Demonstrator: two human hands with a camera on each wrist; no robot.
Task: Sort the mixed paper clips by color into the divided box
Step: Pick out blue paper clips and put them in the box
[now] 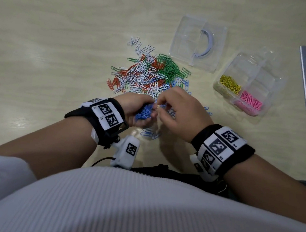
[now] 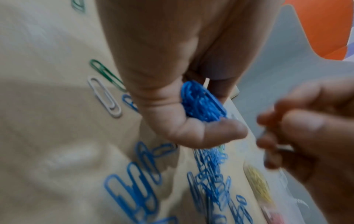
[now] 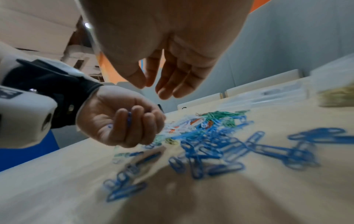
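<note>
Now left hand (image 1: pixel 137 107) clutches blue clips (image 1: pixel 145 113) — right hand (image 1: pixel 183 112) fingers loose, empty.

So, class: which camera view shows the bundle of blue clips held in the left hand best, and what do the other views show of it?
The left wrist view: the blue clips fill the curled left hand, close and sharp. The head view shows the same bundle smaller, partly covered by the fingers. The right wrist view shows only slivers of blue between the closed fingers.
</note>
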